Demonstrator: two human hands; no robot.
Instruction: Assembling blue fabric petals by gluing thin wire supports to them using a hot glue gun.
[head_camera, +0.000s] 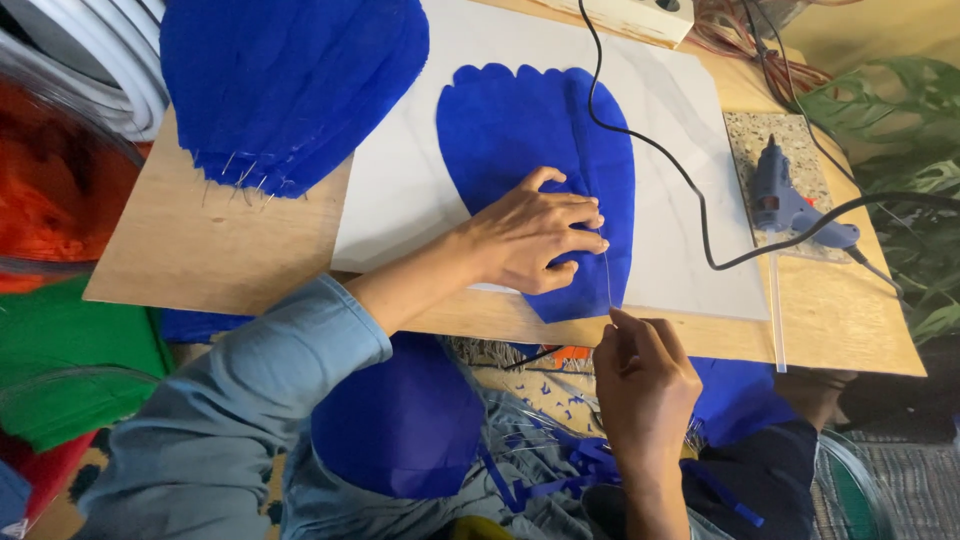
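A blue petal-shaped paper piece (520, 120) lies flat on a white sheet (410, 180) on the wooden board. My left hand (535, 235) presses down on its lower middle, fingers spread toward the right. A thin pale wire (607, 280) runs along the petal from my left fingertips down to my right hand (640, 370). My right hand pinches the wire's lower end just below the board's front edge.
A stack of finished blue petals (280, 80) with wire ends lies at the back left. A blue glue gun (790, 200) rests on a speckled tile at right, its black cord (690, 180) crossing the sheet. A clear glue stick (775, 310) lies beside it. Blue paper (400, 420) covers my lap.
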